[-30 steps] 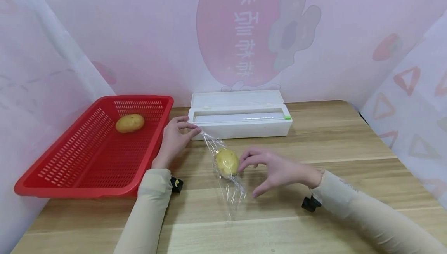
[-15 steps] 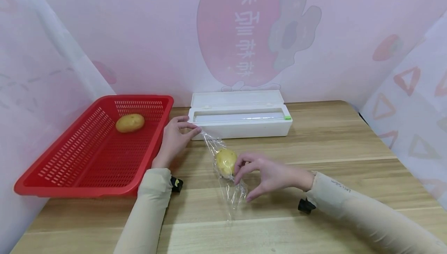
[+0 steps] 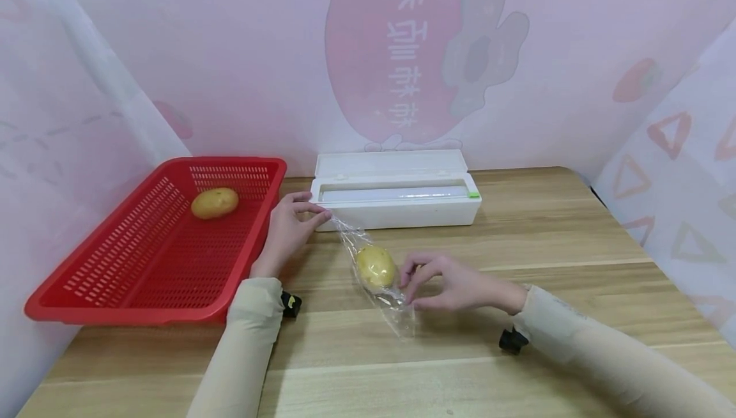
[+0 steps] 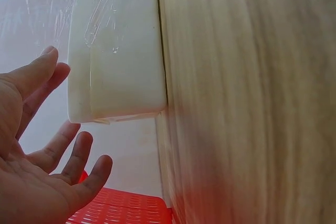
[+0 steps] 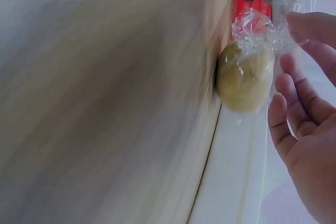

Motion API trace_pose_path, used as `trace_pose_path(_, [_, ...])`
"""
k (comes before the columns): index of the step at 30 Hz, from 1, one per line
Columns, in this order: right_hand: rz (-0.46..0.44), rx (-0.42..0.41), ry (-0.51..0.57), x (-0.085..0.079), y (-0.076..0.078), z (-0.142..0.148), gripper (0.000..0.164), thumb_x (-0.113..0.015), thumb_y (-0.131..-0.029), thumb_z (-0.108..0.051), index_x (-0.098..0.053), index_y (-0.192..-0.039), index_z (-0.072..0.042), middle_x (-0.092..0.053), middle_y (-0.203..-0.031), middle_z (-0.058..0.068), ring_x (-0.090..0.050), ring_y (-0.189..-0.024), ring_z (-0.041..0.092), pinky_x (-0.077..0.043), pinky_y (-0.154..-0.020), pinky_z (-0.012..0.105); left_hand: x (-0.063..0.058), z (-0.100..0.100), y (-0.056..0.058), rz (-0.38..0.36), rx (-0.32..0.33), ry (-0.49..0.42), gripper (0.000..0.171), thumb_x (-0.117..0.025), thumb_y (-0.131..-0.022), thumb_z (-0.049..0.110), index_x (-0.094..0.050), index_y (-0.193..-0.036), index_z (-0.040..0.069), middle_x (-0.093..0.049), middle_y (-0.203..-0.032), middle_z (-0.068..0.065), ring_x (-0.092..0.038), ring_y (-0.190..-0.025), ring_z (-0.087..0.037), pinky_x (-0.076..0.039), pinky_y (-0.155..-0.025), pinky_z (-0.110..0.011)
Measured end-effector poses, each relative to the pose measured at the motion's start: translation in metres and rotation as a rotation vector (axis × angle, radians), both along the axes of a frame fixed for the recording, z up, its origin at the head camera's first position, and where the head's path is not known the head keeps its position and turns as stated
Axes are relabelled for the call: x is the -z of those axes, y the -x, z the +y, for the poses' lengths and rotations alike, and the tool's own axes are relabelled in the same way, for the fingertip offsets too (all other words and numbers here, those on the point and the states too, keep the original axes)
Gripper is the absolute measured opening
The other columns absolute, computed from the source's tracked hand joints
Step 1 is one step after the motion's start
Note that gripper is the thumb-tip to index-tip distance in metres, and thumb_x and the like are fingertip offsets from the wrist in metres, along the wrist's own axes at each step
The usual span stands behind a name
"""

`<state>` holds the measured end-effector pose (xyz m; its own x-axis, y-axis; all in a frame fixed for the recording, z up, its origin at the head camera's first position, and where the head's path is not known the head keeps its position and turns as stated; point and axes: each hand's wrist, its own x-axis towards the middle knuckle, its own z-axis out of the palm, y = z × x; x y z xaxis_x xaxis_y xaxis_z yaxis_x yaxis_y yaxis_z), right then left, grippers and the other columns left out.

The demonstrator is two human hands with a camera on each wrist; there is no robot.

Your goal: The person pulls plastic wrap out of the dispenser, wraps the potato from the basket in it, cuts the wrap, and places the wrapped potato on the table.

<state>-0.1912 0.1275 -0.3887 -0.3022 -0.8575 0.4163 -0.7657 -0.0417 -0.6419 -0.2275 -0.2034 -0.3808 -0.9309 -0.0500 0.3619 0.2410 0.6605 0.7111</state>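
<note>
A potato [image 3: 376, 267] lies on the table wrapped in clear plastic wrap [image 3: 352, 234], whose twisted ends stretch out on two opposite sides. At the upper end, close to the white box, my left hand [image 3: 289, 229] pinches the wrap between thumb and index finger, the other fingers spread loosely. My right hand [image 3: 451, 282] is just right of the potato, thumb and index finger pinching the lower end of the wrap, which hangs toward the table's front. In the right wrist view the wrapped potato [image 5: 244, 80] sits beside the curled fingers of that hand.
Behind the potato stands a white wrap dispenser box [image 3: 402, 213], lid up, with a roll [image 3: 397, 193] inside and a green tab [image 3: 473, 194]. On the left is a red plastic basket [image 3: 144, 316] holding another potato [image 3: 214, 203]. A printed cloth backdrop [image 3: 552, 85] rises behind the table.
My right hand reaches in to the lower end of the wrap, pinches it and draws it slightly right, swinging the loose tail that way. My left hand stays in place.
</note>
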Motion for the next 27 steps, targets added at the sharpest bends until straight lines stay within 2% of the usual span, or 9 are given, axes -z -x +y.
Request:
trace_pose_path(5, [-0.046,0.096,-0.058,0.006,0.016,0.028,0.015,-0.077,-0.082,-0.003,-0.075,-0.088,-0.016,-0.064,-0.104,0.003,-0.059,-0.1,0.02,-0.049,-0.09,0.038,-0.002,0.003,-0.006,-0.002,0.02,0.005,0.025,-0.078,-0.087,0.026,-0.077,-0.1,0.005,-0.052,-0.134,-0.016,-0.043,-0.126,-0.031,-0.037,-0.101,-0.051])
trace_pose_path(9, [-0.091,0.171,-0.078,0.007,0.03,0.049,0.015,-0.076,-0.084,-0.005,-0.076,-0.09,-0.019,-0.065,-0.104,0.005,-0.059,-0.097,0.02,-0.05,-0.083,0.043,-0.003,0.007,-0.011,-0.006,0.037,0.02,0.024,-0.078,-0.087,0.025,-0.078,-0.102,0.007,-0.052,-0.133,-0.014,-0.043,-0.126,-0.03,-0.035,-0.103,-0.05])
trace_pose_path(15, [-0.128,0.24,-0.078,0.01,0.044,0.063,0.013,-0.075,-0.086,-0.005,-0.076,-0.089,-0.017,-0.066,-0.102,0.007,-0.059,-0.091,0.02,-0.051,-0.073,0.041,-0.003,0.011,-0.024,0.067,0.091,0.113,0.016,-0.077,-0.088,0.022,-0.078,-0.098,0.009,-0.056,-0.129,-0.015,-0.048,-0.122,-0.032,-0.037,-0.102,-0.05])
trace_pose_path(18, [-0.136,0.236,-0.094,0.01,0.045,0.064,0.011,-0.075,-0.087,-0.008,-0.076,-0.09,-0.018,-0.066,-0.102,0.007,-0.059,-0.091,0.02,-0.051,-0.072,0.036,-0.003,0.009,-0.035,0.1,0.14,0.17,0.014,-0.076,-0.089,0.021,-0.078,-0.096,0.009,-0.058,-0.129,-0.016,-0.05,-0.121,-0.033,-0.038,-0.101,-0.051])
trace_pose_path(22, [-0.129,0.221,-0.097,0.009,0.042,0.063,0.012,-0.074,-0.087,-0.007,-0.075,-0.09,-0.019,-0.066,-0.101,0.009,-0.059,-0.089,0.019,-0.05,-0.069,0.033,-0.005,0.003,-0.05,0.108,0.181,0.206,0.013,-0.075,-0.089,0.019,-0.078,-0.097,0.009,-0.06,-0.125,-0.015,-0.052,-0.118,-0.031,-0.041,-0.099,-0.049])
trace_pose_path(24, [-0.13,0.226,-0.089,0.002,0.036,0.061,0.013,-0.073,-0.087,-0.002,-0.075,-0.09,-0.015,-0.066,-0.099,0.01,-0.058,-0.085,0.019,-0.049,-0.066,0.033,-0.006,0.002,-0.058,0.095,0.179,0.196,0.012,-0.075,-0.089,0.018,-0.078,-0.097,0.01,-0.061,-0.115,-0.011,-0.055,-0.109,-0.028,-0.046,-0.091,-0.046])
trace_pose_path(27, [-0.152,0.256,-0.088,-0.01,0.025,0.058,0.012,-0.071,-0.086,0.003,-0.073,-0.093,-0.007,-0.067,-0.096,0.01,-0.058,-0.079,0.022,-0.049,-0.064,0.032,-0.006,0.001,-0.067,0.081,0.168,0.178,0.01,-0.075,-0.089,0.018,-0.078,-0.096,0.012,-0.061,-0.093,-0.003,-0.056,-0.086,-0.021,-0.048,-0.073,-0.038])
